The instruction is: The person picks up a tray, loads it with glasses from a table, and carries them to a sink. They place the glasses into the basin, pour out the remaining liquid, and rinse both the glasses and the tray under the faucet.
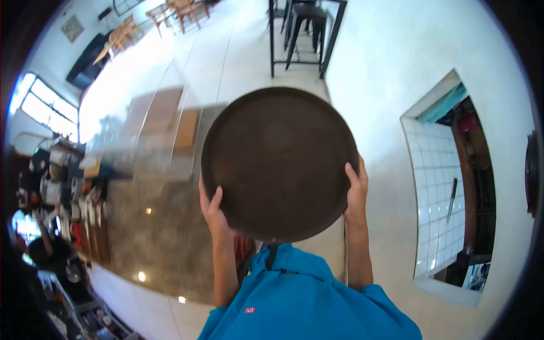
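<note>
A large round dark brown serving tray point(277, 164) is held up in front of my chest, its flat inside facing me. My left hand point(213, 208) grips the lower left rim, thumb over the edge on the near face and fingers behind. On the right rim, my right hand point(356, 190) holds in the same way, its thumb on the inner side. Nothing lies on the tray. The fingers behind it are partly hidden.
Left of me is a brown stone-like counter point(158, 226) with a clear glass case point(164, 124). A wall opening point(439, 187) with white tiles and a knife point(452, 198) is at right. Black stools point(306, 22) stand ahead. Another person's arm point(45, 235) shows at far left.
</note>
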Demonstrator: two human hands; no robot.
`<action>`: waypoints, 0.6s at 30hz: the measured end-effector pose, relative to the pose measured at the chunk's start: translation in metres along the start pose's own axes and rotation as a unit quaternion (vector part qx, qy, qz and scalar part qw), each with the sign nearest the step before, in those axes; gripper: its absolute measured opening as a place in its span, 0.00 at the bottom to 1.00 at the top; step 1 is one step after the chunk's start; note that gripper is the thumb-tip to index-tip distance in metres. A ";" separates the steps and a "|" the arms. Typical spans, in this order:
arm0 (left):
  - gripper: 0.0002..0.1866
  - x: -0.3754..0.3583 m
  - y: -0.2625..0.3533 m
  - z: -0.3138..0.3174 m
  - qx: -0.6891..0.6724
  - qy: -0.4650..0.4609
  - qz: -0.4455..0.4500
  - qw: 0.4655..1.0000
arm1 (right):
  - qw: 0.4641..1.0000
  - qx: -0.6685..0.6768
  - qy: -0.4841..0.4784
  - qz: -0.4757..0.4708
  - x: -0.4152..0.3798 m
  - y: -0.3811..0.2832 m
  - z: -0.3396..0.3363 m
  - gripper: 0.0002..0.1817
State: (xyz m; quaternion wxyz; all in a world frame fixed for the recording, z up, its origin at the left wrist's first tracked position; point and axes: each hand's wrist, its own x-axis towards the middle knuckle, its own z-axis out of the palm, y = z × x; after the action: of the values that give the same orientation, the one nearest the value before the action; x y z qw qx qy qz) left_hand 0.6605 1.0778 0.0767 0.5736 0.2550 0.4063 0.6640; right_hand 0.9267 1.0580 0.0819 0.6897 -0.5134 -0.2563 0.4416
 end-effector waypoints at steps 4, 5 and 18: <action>0.30 0.102 -0.021 0.054 0.013 -0.010 -0.008 1.000 | 1.000 0.005 0.006 -0.014 0.101 -0.015 0.023 0.25; 0.30 0.128 -0.029 0.068 -0.003 -0.026 -0.004 1.000 | 1.000 0.020 0.014 -0.009 0.123 -0.023 0.027 0.26; 0.28 0.441 -0.047 0.206 0.059 -0.114 -0.121 0.984 | 0.992 0.015 0.128 -0.012 0.399 -0.012 0.098 0.24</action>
State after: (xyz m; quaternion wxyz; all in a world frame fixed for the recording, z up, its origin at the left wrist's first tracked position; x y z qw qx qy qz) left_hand 0.7587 1.5570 0.0929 0.6766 0.3111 0.4045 0.5309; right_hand 1.0426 1.4521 0.0866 0.7295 -0.5524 -0.1655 0.3679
